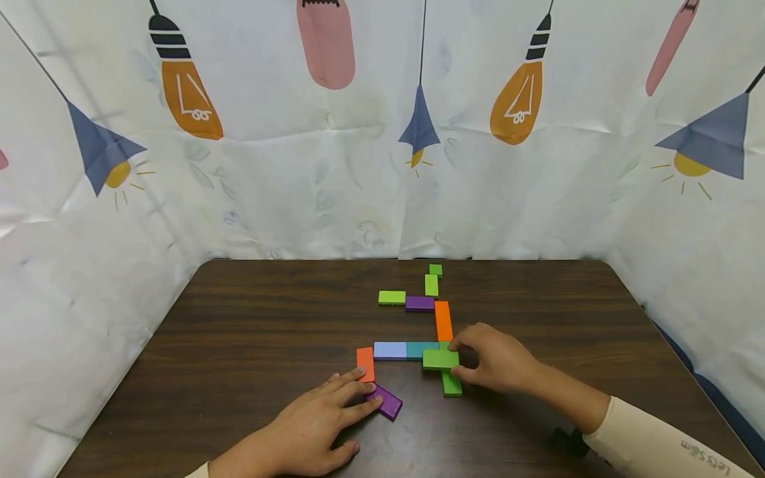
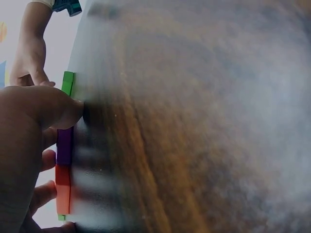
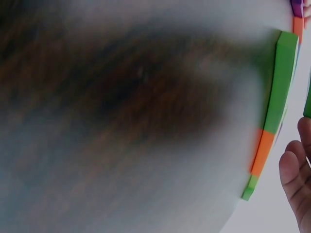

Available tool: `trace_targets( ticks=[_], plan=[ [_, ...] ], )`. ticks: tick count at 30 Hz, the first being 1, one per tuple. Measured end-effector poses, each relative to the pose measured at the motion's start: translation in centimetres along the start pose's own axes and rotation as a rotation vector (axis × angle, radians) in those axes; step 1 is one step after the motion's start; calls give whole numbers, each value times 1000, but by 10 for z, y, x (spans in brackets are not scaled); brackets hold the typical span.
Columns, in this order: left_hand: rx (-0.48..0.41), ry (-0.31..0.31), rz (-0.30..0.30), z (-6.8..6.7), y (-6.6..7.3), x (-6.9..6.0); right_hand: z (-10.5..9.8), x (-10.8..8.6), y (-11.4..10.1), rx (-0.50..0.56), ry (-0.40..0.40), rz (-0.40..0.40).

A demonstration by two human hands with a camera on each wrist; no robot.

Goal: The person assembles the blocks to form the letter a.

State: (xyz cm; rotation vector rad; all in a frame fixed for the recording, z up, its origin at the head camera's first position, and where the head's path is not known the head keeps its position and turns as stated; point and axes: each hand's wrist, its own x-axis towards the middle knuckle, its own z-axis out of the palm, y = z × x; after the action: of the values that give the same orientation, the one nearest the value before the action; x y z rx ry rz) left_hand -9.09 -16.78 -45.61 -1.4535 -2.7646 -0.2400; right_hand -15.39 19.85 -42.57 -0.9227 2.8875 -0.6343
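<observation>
My right hand (image 1: 501, 360) pinches the right end of a green block (image 1: 440, 360) between thumb and fingers. That block is above another green block (image 1: 452, 385), partly hiding it; in the right wrist view the held block (image 3: 308, 104) shows apart from the row. My left hand (image 1: 317, 419) lies palm down with fingers spread. Its fingertips touch a purple block (image 1: 388, 403), set at a slant, and a red-orange block (image 1: 365, 365). Beside these, a light blue block (image 1: 390, 351) and a teal block (image 1: 422, 350) lie end to end, reaching the green ones.
Farther back, an orange block (image 1: 443, 320) joins a purple block (image 1: 420, 304), with a lime block (image 1: 392, 298) to its left. Two more green blocks (image 1: 431, 285) run toward the back edge of the dark wooden table (image 1: 269, 318). A patterned curtain (image 1: 287, 192) hangs behind.
</observation>
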Motion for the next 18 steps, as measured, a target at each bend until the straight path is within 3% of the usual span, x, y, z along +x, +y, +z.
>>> trace_targets(
  ticks=[18],
  plan=[
    [-9, 13, 4, -1, 1, -1, 12, -4, -18, 21, -54, -87]
  ],
)
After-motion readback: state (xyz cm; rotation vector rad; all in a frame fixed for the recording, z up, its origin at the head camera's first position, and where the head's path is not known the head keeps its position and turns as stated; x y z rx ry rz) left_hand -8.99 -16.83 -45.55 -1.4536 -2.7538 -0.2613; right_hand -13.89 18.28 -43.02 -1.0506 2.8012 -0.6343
